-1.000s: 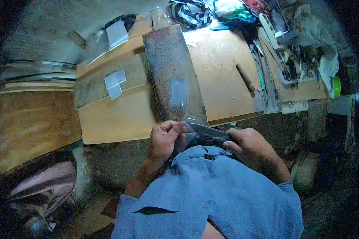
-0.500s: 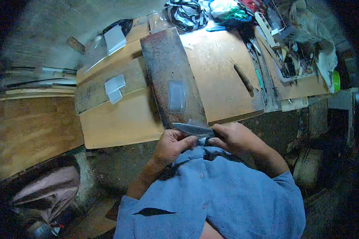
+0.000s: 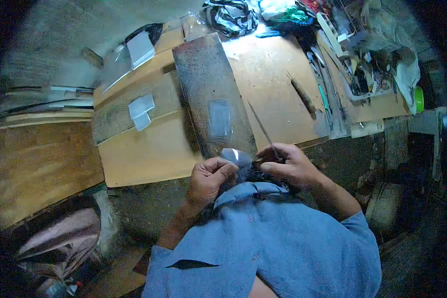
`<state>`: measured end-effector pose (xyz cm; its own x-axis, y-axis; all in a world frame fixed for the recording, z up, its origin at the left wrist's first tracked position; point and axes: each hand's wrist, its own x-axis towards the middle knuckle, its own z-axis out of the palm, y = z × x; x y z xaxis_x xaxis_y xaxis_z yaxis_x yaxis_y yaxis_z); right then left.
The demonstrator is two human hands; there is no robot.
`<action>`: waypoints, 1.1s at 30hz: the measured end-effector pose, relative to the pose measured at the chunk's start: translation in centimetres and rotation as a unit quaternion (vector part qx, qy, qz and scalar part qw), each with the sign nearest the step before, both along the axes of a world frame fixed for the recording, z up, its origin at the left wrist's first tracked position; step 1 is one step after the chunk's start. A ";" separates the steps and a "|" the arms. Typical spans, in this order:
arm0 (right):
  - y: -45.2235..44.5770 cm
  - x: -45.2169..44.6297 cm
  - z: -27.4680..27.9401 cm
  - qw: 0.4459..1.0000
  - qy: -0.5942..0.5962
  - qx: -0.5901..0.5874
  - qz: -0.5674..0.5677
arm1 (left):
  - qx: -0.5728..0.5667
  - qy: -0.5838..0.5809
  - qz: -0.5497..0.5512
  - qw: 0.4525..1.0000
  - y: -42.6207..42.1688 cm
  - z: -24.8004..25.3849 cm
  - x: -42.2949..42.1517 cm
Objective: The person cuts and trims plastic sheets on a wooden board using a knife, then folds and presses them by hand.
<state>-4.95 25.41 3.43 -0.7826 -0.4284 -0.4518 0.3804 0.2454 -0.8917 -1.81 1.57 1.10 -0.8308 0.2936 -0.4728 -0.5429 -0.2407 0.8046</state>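
Your left hand (image 3: 207, 181) pinches film (image 3: 239, 157); right hand (image 3: 297, 168) grips knife (image 3: 263, 129), blade toward 11 o'clock. Slip toward 9 could cut your left hand.

Upper-body clothing consists of one plain, mid-blue shirt (image 3: 293, 238) of woven-looking cloth, with short sleeves: the left sleeve (image 3: 156, 263) and the right sleeve (image 3: 358, 228) each leave the forearm bare. Small round buttons (image 3: 250, 218) in a similar blue run along the center front; the neckline (image 3: 260, 285) opens in a narrow V, and a dark, lens-shaped slit (image 3: 191, 263) crosses the left chest. At the waist the cloth bunches into folds (image 3: 253, 188), and the left hand (image 3: 211, 180) and right hand (image 3: 294, 166) are bare.
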 end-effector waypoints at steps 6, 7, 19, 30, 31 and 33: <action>-2.6 0.2 -0.6 0.978 -0.123 -0.143 -0.087 | -0.076 0.005 -0.012 0.997 1.1 0.1 0.0; -2.7 0.2 -0.8 0.978 -0.123 -0.144 -0.085 | -0.055 -0.003 -0.014 0.998 1.0 0.1 0.1; 2.4 -0.3 3.1 0.983 0.083 0.137 0.088 | -0.005 -0.004 0.079 0.997 -0.6 0.1 -0.3; 2.2 0.0 3.4 0.923 0.142 0.264 0.242 | -0.050 -0.006 0.015 0.999 -0.9 0.4 -0.2; 1.9 -0.1 3.3 0.923 0.142 0.264 0.241 | -0.067 0.014 -0.030 0.997 -0.8 0.5 -0.2; 1.3 -0.4 3.0 0.926 0.140 0.250 0.246 | -0.090 0.006 -0.077 0.993 -0.1 1.2 -0.2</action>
<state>-5.35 26.69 6.47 -0.6651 -0.5564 -0.4981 -0.1166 0.7362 -0.6666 -2.05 1.44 2.32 -0.7884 0.3296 -0.5195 -0.5524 -0.0076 0.8335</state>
